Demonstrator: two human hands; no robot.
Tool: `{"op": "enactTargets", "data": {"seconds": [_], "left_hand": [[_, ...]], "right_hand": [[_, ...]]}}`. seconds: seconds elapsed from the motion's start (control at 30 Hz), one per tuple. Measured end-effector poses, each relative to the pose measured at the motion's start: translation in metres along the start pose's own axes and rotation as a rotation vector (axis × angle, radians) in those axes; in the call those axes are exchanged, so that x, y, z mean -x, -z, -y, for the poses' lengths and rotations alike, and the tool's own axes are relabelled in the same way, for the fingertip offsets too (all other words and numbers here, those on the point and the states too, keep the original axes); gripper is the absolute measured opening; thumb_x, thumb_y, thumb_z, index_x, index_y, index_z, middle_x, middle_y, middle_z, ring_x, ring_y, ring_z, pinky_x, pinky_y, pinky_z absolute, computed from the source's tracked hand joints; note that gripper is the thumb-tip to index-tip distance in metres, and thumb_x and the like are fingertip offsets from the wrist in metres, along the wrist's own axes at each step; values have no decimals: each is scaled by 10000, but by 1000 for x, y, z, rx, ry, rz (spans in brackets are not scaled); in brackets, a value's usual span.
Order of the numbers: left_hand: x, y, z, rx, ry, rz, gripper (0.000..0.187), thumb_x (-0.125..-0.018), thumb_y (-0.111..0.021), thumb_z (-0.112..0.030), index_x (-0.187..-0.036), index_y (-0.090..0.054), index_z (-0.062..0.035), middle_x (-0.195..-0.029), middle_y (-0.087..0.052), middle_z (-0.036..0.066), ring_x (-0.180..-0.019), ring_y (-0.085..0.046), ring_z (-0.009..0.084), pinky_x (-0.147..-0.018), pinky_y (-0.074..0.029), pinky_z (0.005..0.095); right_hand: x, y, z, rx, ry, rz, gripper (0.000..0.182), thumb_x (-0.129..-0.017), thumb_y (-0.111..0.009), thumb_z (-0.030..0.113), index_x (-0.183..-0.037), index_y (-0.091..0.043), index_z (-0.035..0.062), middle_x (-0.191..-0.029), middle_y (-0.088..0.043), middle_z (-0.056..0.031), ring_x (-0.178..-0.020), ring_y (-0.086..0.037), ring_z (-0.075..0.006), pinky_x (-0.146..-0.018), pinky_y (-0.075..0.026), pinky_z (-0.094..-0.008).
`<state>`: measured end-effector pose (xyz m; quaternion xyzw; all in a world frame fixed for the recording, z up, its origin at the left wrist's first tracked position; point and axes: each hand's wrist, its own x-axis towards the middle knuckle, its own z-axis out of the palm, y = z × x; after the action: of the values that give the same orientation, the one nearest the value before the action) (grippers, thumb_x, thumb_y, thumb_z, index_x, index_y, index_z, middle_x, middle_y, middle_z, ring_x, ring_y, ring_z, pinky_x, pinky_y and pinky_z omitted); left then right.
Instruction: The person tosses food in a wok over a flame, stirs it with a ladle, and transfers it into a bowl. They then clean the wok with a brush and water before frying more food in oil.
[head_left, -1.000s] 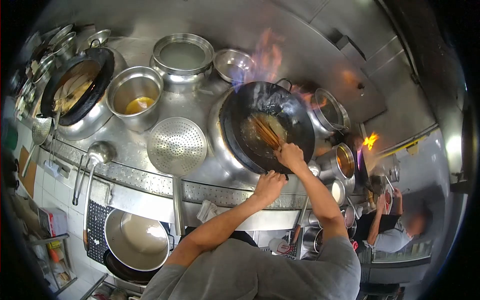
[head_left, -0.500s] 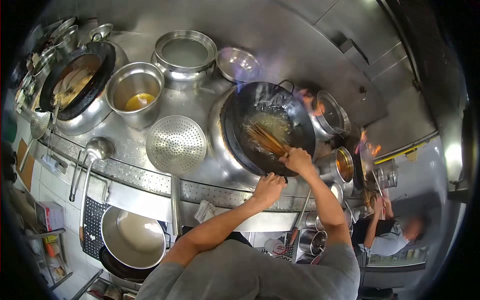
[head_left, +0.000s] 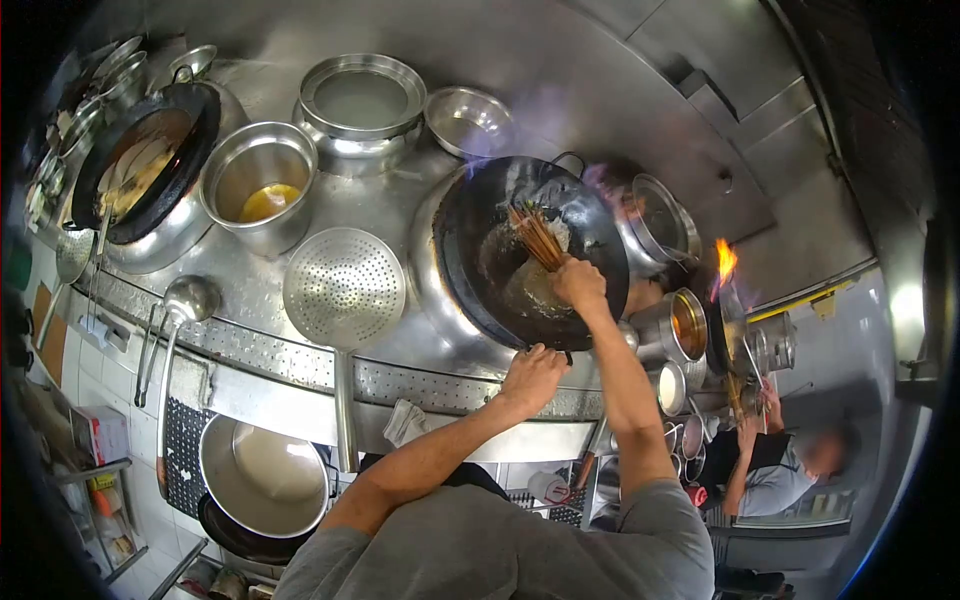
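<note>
Broadly, the steel table (head_left: 400,205) curves across the view, and the large black wok (head_left: 475,230) sits tilted over a round burner ring right of the middle, reaching near the front edge, with a little liquid inside. Toward the left end is a second wok (head_left: 198,135), with amber liquid and a long-handled tool in it. Below the front edge, left of the person, stands a deep pot (head_left: 222,450) of pale liquid. Near the back edge, a wide pot (head_left: 362,150) is beside a shallow steel bowl (head_left: 470,108); nearer the front, a tall pot (head_left: 262,238) holds yellow liquid. Between that and the black wok lies a perforated skimmer (head_left: 345,285), its handle extending past the front edge. Left of the skimmer, a ladle (head_left: 192,298) also extends over that edge, next to a pair of tongs (head_left: 148,355). The hands are apart: the right hand (head_left: 582,283) is clasped around a bundled stick brush (head_left: 538,238), whose tips point into the black wok's bowl, while the left hand (head_left: 536,375) is closed at its near rim. A crumpled cloth (head_left: 405,424) hangs at the front edge, just beside the skimmer's handle.
</note>
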<state>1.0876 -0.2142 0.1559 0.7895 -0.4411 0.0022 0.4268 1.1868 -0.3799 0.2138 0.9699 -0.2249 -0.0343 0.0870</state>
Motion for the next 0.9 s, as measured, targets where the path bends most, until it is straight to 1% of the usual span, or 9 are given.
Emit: {"op": "enactTargets", "data": {"seconds": [0.07,0.17,0.33,0.4,0.43,0.57,0.73,0.8,0.9], "left_hand": [[-1,1,2,5,6,-17,203,-868,-540,-247,-837,-599,-54,-840,-619,84,-898,-570,245,-729,-467,396],[0,1,3,15,-3,-34,207,-868,-540,-248,-838,-598,-51,-839,-621,82,-898,-570,247,-731,-467,398],[-1,-3,2,-2,-16,-16,233,-885,-525,-263,-837,-596,-47,-848,-624,85,-906,-568,251,-733,-466,403],[-2,-4,2,-14,-19,-13,239,-893,-518,-267,-844,-595,-46,-850,-621,89,-914,-564,257,-731,-465,407],[-3,-1,2,-5,-7,-5,240,-893,-518,-269,-849,-594,-46,-854,-620,90,-917,-562,260,-733,-465,410],[-1,-1,2,-15,23,-3,246,-891,-519,-278,-852,-591,-46,-861,-617,93,-919,-560,262,-735,-462,415],[-2,-5,-2,-40,48,7,236,-900,-517,-256,-874,-602,-38,-900,-628,101,-920,-559,281,-757,-465,424],[-5,-3,1,-57,46,0,233,-902,-517,-249,-883,-608,-35,-911,-632,105,-919,-559,289,-762,-468,427],[-3,-5,-1,0,59,-61,258,-893,-535,-262,-844,-626,-26,-871,-636,122,-893,-564,309,-781,-469,422]], "right_hand": [[11,-4,10,-6,-14,8,420,-787,-662,393,-1108,-613,127,-860,-660,-217,-856,-643,-400,-752,-523,-476],[61,24,11,25,202,71,397,-791,-641,350,-1086,-595,89,-842,-660,-211,-812,-655,-387,-716,-536,-465],[41,25,-9,-17,75,175,434,-772,-677,379,-1098,-601,103,-886,-665,-181,-862,-653,-367,-749,-530,-454],[27,-5,-3,-13,50,12,337,-782,-659,364,-1003,-649,110,-871,-664,-212,-852,-646,-387,-757,-521,-469],[35,-3,9,10,50,-24,356,-776,-663,367,-1038,-645,127,-867,-670,-192,-839,-647,-388,-761,-520,-469],[66,34,2,-38,216,184,472,-790,-652,391,-1192,-582,154,-974,-655,-199,-937,-634,-368,-795,-520,-448],[28,6,-4,-82,92,85,426,-792,-652,397,-1129,-605,140,-940,-666,-185,-907,-645,-368,-790,-524,-445],[30,-8,4,-36,136,40,385,-782,-656,407,-1055,-643,136,-959,-656,-202,-932,-634,-372,-808,-513,-465],[67,22,-12,-62,244,144,411,-797,-642,396,-1099,-617,118,-1003,-649,-202,-953,-632,-360,-819,-514,-453]]}}
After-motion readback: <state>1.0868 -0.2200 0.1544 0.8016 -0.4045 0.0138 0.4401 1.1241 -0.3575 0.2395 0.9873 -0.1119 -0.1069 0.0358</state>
